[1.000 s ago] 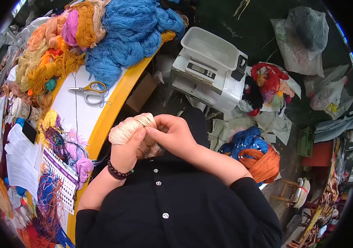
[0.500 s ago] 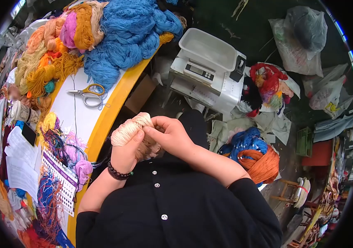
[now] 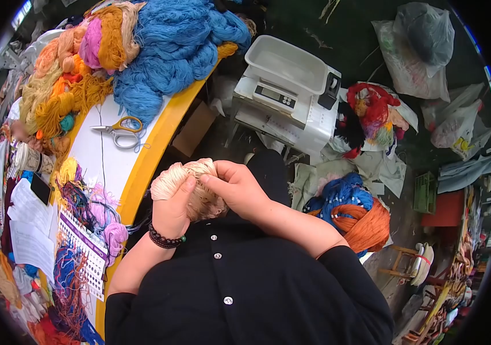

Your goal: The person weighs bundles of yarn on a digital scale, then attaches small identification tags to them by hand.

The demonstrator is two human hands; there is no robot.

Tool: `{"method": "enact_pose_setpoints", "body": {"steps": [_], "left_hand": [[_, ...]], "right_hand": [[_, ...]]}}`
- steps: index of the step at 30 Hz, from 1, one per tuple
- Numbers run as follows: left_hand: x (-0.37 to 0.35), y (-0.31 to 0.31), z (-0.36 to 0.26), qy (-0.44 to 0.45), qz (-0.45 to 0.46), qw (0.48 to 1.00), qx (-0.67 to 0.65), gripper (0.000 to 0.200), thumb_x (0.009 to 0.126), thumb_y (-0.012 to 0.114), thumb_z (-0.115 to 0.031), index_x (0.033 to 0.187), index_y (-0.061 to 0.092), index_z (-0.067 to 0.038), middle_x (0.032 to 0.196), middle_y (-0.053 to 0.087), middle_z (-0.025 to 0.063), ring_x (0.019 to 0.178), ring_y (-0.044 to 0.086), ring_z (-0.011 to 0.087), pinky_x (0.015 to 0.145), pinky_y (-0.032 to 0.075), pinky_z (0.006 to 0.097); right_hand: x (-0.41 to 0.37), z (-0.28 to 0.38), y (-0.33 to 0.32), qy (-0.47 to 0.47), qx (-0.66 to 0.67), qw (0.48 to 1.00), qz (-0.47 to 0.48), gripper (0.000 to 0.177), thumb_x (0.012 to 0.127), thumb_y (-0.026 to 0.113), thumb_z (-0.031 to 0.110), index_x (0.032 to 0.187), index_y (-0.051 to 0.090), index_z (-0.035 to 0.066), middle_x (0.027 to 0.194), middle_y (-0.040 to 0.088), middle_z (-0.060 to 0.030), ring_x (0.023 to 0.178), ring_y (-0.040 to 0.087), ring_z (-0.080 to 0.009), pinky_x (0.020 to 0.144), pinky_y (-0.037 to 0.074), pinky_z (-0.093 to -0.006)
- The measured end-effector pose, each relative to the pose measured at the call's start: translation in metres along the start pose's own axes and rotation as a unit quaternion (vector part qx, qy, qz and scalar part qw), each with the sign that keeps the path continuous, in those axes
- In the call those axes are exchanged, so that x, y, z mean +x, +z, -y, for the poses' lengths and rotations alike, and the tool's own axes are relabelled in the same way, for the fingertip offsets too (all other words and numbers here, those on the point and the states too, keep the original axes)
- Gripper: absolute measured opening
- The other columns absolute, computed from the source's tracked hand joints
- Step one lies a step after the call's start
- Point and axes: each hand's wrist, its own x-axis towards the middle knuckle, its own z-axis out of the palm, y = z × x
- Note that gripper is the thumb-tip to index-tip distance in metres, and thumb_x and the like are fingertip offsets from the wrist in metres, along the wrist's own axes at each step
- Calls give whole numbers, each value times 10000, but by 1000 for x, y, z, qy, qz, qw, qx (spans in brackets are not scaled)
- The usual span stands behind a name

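Note:
A pale peach skein of yarn (image 3: 168,179) is held up in front of my chest, between both hands. My left hand (image 3: 173,207) is wrapped round its lower left part, thumb pressed on top. On its right side my right hand (image 3: 231,185) pinches the strands between thumb and fingertips. A darker beige part of the skein hangs below, between the two hands. My palms and most of the left fingers are hidden. Scissors with yellow and grey handles (image 3: 125,132) lie on the white table (image 3: 120,172) to the left.
Blue yarn (image 3: 171,46) and orange and yellow skeins (image 3: 79,86) are heaped at the table's far end. A thread colour card (image 3: 84,241) and papers (image 3: 30,230) lie at left. A scale with a tray (image 3: 286,66) stands ahead; blue and rust yarn (image 3: 360,224) sits at right.
The skein has tilted slightly to the left and more of its lower beige part shows between my hands. Both hands keep their hold. The view has shifted a little.

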Motion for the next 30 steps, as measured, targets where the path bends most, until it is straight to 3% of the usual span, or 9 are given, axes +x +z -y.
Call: {"method": "enact_pose_setpoints", "body": {"steps": [5, 9, 11, 13, 17, 23, 26, 29, 30], "left_hand": [[5, -20, 6, 58, 69, 984, 156, 206, 892, 611, -42, 1082, 541, -7, 1042, 610, 75, 971, 601, 157, 874, 475, 284], [6, 4, -41, -96, 88, 988, -81, 179, 947, 572, -233, 970, 584, -55, 832, 597, 19, 807, 609, 140, 850, 480, 329], [20, -41, -51, -150, 256, 885, -359, 194, 960, 551, -288, 945, 555, -94, 699, 505, -32, 696, 571, 106, 911, 456, 370], [18, -41, -94, -135, 228, 884, -384, 149, 969, 535, -241, 906, 533, -105, 616, 414, -61, 559, 472, 91, 747, 475, 299], [29, -95, -138, -78, 164, 886, -428, 128, 960, 499, -141, 861, 523, -63, 596, 404, -48, 545, 455, 69, 635, 435, 211], [73, -230, -150, -20, -103, 940, -324, 208, 976, 449, -118, 804, 535, -36, 543, 390, -48, 522, 431, 71, 695, 457, 239], [96, -287, -154, 6, -205, 947, -248, 218, 950, 476, -88, 741, 520, -46, 530, 388, -30, 578, 495, 153, 788, 492, 363], [126, -400, -154, -25, -77, 976, -203, 172, 943, 467, -104, 823, 580, -56, 860, 656, 114, 891, 605, 273, 856, 471, 406], [131, -421, -159, -17, -164, 975, -152, 181, 949, 446, -107, 846, 582, -46, 888, 662, 129, 922, 609, 280, 854, 477, 418]], "right_hand": [[3, -4, -1, -28, -27, 999, -13, 180, 930, 565, 153, 985, 603, -14, 884, 635, -27, 817, 556, -68, 746, 472, -249], [15, 25, -27, 11, 364, 929, 65, 164, 957, 468, 182, 897, 532, 44, 841, 595, -68, 831, 597, -188, 863, 498, -381], [-2, 64, -59, 10, 416, 897, 148, 123, 935, 513, 180, 984, 514, 67, 729, 485, 5, 656, 473, -101, 589, 437, -274], [-30, 98, -81, 0, 148, 981, 128, 204, 859, 658, 156, 998, 557, 48, 679, 482, 27, 531, 397, -52, 467, 302, -200], [-73, 120, -145, 27, -259, 949, -179, 102, 855, 641, 173, 818, 614, 81, 605, 483, 70, 488, 418, -24, 423, 299, -196], [-134, 132, -279, -138, 253, 892, -349, 234, 981, 500, 270, 798, 464, 128, 610, 369, 49, 494, 315, -61, 394, 242, -208], [-173, 121, -360, -191, 347, 795, -459, 263, 1001, 432, 267, 798, 465, 104, 604, 368, 38, 477, 299, -72, 389, 226, -206], [-213, 119, -411, -233, 347, 721, -553, 292, 982, 385, 176, 697, 432, 124, 572, 360, 34, 441, 285, -84, 373, 207, -217], [-229, 119, -432, -258, 309, 681, -611, 296, 913, 369, 68, 625, 387, 136, 553, 346, 35, 417, 259, -84, 366, 188, -223]]}}
